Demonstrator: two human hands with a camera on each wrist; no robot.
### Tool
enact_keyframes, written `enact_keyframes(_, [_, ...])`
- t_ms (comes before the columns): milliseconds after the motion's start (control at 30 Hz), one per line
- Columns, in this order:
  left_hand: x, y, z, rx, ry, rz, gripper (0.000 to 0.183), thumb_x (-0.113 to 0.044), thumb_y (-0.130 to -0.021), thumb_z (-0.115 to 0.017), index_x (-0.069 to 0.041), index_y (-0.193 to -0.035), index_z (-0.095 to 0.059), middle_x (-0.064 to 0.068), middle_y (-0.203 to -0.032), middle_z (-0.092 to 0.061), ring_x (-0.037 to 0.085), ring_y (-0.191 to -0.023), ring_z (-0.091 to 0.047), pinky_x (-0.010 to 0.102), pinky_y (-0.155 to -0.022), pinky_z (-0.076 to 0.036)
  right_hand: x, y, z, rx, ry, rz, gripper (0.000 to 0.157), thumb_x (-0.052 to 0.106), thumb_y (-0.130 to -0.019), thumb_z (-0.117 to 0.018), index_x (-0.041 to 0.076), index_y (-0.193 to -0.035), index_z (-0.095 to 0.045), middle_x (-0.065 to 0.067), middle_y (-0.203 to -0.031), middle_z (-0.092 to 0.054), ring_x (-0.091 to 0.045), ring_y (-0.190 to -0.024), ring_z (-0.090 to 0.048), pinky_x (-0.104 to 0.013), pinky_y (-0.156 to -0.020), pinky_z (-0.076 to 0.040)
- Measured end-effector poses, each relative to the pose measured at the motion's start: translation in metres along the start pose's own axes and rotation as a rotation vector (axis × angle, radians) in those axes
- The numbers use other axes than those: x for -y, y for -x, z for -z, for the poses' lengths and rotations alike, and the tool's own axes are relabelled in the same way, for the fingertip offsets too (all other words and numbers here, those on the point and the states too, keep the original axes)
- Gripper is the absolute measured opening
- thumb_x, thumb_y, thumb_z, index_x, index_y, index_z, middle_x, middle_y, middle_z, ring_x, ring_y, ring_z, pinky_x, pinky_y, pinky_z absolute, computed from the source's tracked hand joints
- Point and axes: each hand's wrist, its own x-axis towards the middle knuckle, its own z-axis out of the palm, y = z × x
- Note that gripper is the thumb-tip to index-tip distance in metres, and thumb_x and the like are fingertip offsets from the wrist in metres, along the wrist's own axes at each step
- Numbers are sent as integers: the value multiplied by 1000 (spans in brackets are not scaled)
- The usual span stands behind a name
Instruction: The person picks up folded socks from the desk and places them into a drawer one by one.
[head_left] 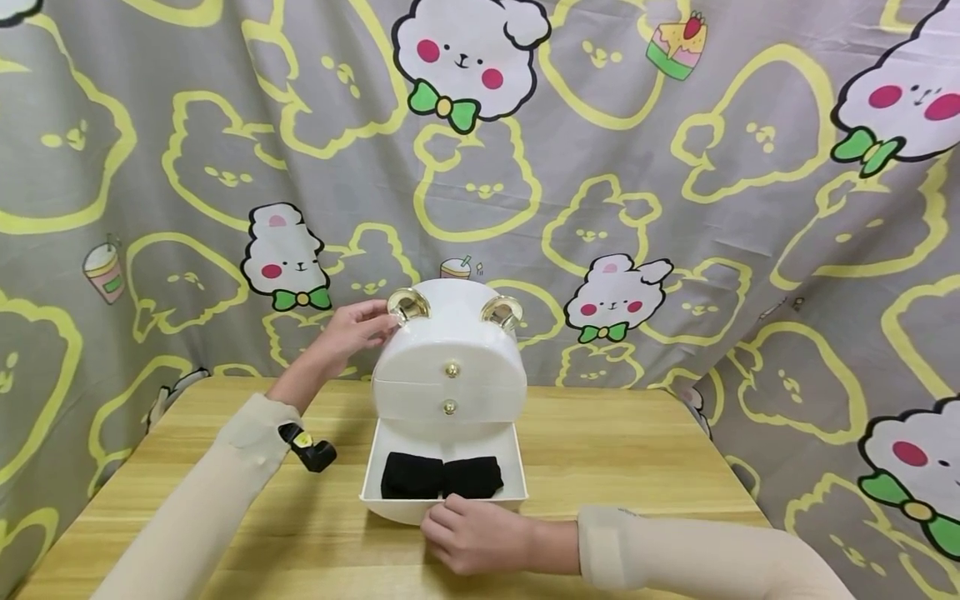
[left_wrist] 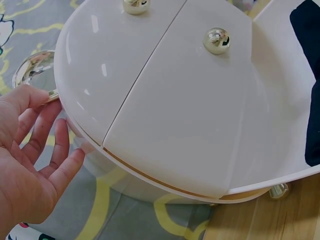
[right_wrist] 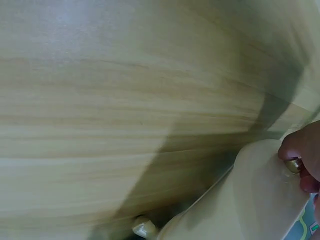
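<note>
A white drawer box [head_left: 450, 350] with a rounded front and two gold ears stands on the table. Its bottom drawer [head_left: 386, 437] is pulled out, and two folded black cloth bundles [head_left: 472, 477] lie side by side inside. My left hand [head_left: 360, 327] pinches the left gold ear [left_wrist: 37, 70] at its base, the other fingers spread beside the box's side. At the drawer's front, my right hand [head_left: 476, 533] grips a small gold knob [right_wrist: 292, 165] between thumb and fingers. Two upper drawers, each with a gold knob [left_wrist: 217, 41], are closed.
The wooden table [head_left: 615, 475] spreads around the box. Behind it hangs a grey curtain [head_left: 360, 192] printed with yellow outlines and white cartoon animals. A small gold foot [right_wrist: 144, 227] shows under the box. A black camera strap [head_left: 307, 446] sits on the left wrist.
</note>
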Motion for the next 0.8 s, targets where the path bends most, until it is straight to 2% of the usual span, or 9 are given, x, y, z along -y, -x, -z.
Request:
enact_keyframes(167, [-2,1,1,1,-8,3,51,-31,-102,-64,-3,-144,-54,-13,-105,-67,5,-101,-62,51,-115,-44,-5,-4,4,16,-21,-43,31,14,-103,-40,20,-100,-70,4,-99,-59,-14,-91,-58,-23,-73,-45])
enact_keyframes(567, [-4,0,0,-1,0,1,46,-28,-102,-63,-4,-141,-56,-12,-95,-66,5,-95,-64,51,-114,-45,-13,-3,6,6,-10,-42,37,11,-104,-35,20,-99,-70,5,-97,-57,-13,-90,-57,-23,-71,-43])
enact_keyframes(800, [-6,0,0,-5,4,16,48,-28,-102,-63,-3,-143,-55,-14,-100,-67,4,-97,-63,51,-115,-43,-14,-3,6,18,-11,-48,31,14,-104,-39,21,-100,-70,6,-96,-55,-12,-88,-55,-22,-70,-42])
